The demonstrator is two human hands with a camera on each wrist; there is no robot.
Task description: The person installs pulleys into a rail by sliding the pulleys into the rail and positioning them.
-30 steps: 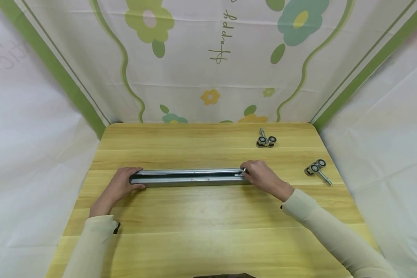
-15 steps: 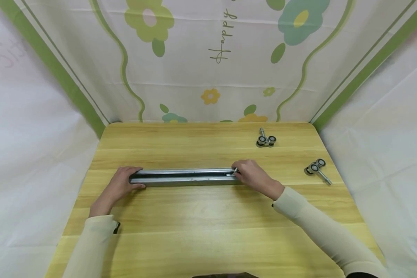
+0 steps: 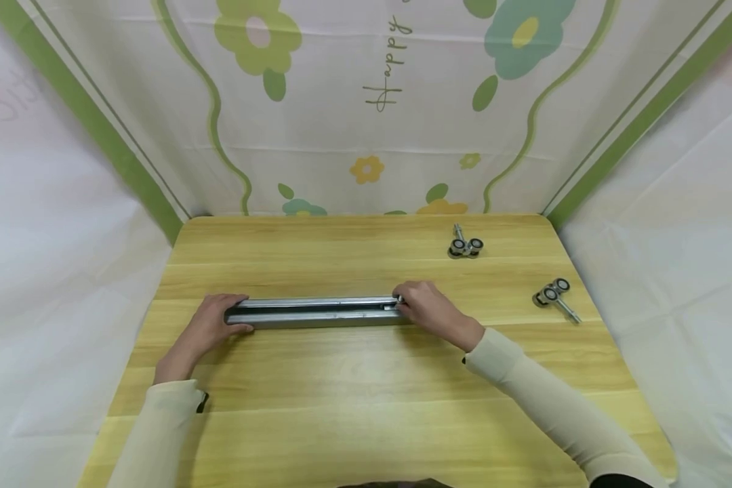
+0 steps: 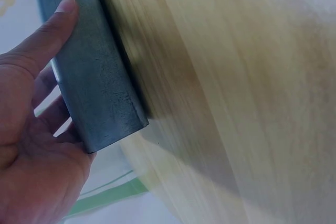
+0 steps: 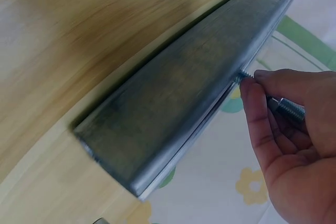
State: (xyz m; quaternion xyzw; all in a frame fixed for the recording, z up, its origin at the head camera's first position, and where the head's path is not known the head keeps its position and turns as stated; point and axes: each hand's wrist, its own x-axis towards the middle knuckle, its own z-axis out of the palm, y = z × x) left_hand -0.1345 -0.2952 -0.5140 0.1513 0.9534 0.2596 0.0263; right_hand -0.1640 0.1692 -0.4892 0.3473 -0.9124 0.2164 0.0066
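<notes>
A grey metal track (image 3: 317,320) with a slot along its top lies crosswise on the wooden table. My left hand (image 3: 210,325) grips its left end, the thumb (image 4: 62,19) on the near wall and the fingers on the far side. Toward the other end, my right hand (image 3: 430,310) pinches a threaded bolt (image 5: 289,109) that stands up out of the slot. A small bright metal part (image 3: 389,307) shows in the slot beside these fingers. What the bolt joins inside the track is hidden, and the right hand covers the track's right end in the head view.
Two roller trolleys with threaded bolts lie on the table (image 3: 366,386): one roller trolley (image 3: 465,248) near the back edge, the other roller trolley (image 3: 550,293) by the right edge. A flower-printed cloth (image 3: 317,122) hangs behind, with pale cloth at both sides.
My right hand has moved left along the track with the bolt, and the bright part in the slot has shifted with it. The left hand keeps its hold; the two loose trolleys lie still.
</notes>
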